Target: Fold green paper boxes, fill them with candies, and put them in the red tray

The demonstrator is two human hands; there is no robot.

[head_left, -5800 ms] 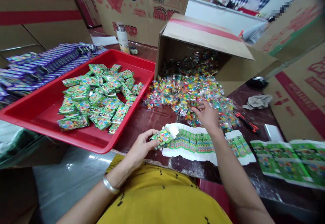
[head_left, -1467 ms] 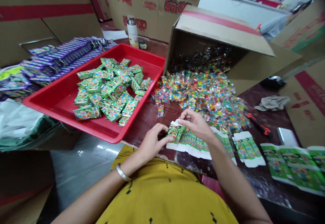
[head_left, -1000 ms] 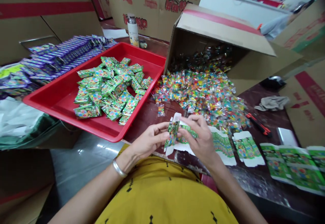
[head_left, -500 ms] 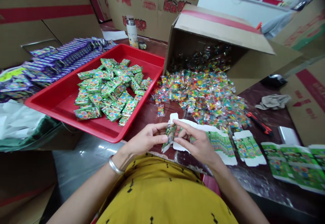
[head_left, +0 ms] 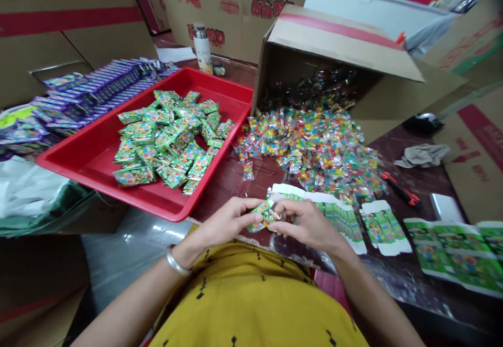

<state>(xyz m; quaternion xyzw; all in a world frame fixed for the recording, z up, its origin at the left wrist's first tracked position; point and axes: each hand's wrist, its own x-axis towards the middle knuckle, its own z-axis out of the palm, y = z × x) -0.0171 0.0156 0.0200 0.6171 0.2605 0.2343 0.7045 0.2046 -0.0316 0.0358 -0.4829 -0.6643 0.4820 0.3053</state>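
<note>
Between my two hands, close to the table's front edge, is a small green candy box with a colourful print. My left hand grips its left part, thumb on the printed face. At the box's right end, the curled fingers of my right hand are closed on it, hiding that end. Just behind and to the right lies a row of flat, overlapping green and white cartons. A heap of clear candy packets spills towards them from a cardboard box.
A red tray with many green boxes stands to the left. Purple boxes are stacked beyond it. At right lie a smaller carton stack, a red-and-black cutter, a cloth and green printed sheets. A bottle stands behind.
The candy box has turned from standing tilted to lying more level, printed face up. Its raised white flap no longer stands up. My right fingers have curled in against its end.
</note>
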